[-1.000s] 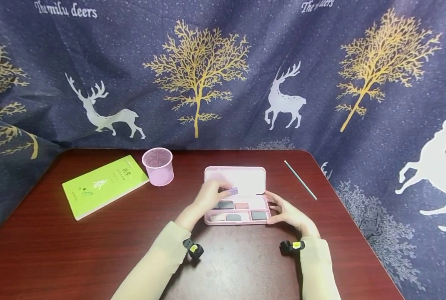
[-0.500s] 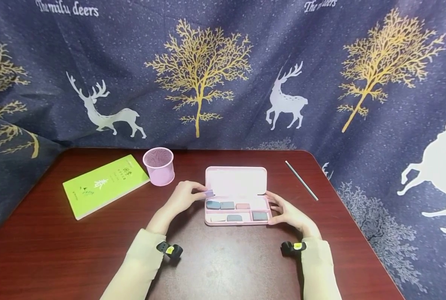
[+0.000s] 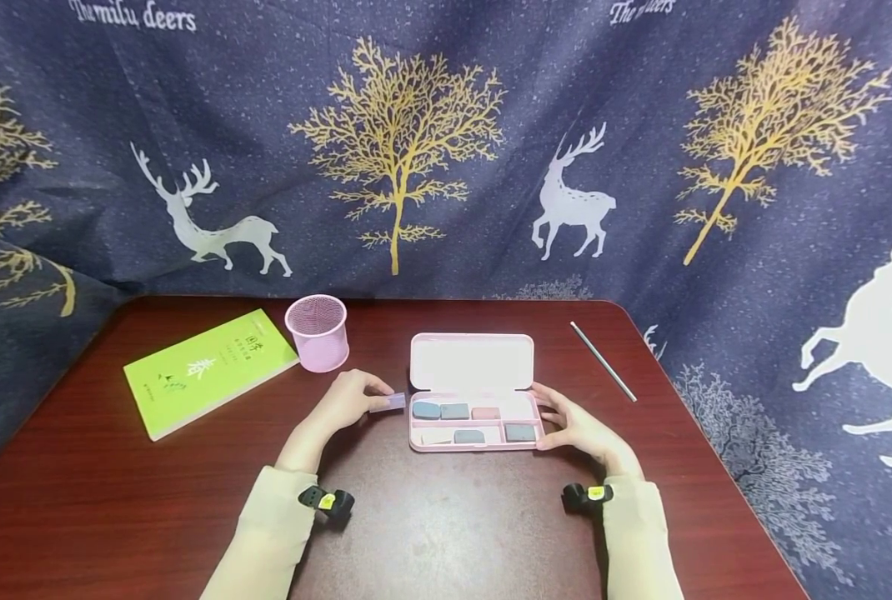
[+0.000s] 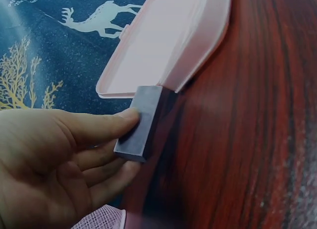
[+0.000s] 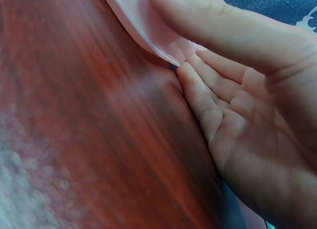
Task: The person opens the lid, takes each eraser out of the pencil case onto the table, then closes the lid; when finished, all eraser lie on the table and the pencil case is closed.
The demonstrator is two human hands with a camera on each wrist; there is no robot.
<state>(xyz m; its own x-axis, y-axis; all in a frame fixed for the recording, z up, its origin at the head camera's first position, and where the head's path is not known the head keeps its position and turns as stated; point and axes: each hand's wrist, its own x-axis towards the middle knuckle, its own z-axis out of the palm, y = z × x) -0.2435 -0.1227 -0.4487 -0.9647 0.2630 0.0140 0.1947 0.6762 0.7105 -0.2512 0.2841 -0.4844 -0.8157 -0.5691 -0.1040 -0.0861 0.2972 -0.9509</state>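
the left hand point(image 3: 346, 398) is pinching a purple block point(image 3: 393, 402) between thumb and fingers. the block is sitting just left of the pink case point(image 3: 476, 448), outside it, with one end pointing right; whether its underside is touching the table point(image 3: 446, 517) i cannot tell. the right hand point(image 3: 579, 425) is gripping the right end of the case, its thumb lying at the near corner and its fingers bending round toward the far one.

the case is lying open, its lid point(image 3: 472, 363) standing raised along the far side. in the far compartment a blue block point(image 3: 426, 410), a gray block point(image 3: 455, 411) and a pinkish block point(image 3: 485, 413) are lying in a row from left to right. in the near left compartment a flat white piece point(image 3: 436, 437) is lying left of a gray-blue block point(image 3: 469, 437), and a dark gray block point(image 3: 520, 432) is filling much of the near right one.

far left, a green book point(image 3: 207, 373) is lying at a slant, with a pink mesh cup point(image 3: 323, 348) standing upright just beside its right end. right of the case, well apart, a pencil point(image 3: 603, 362) is lying diagonally. a blue cloth point(image 3: 251, 92) is hanging behind the table, showing deer and trees.
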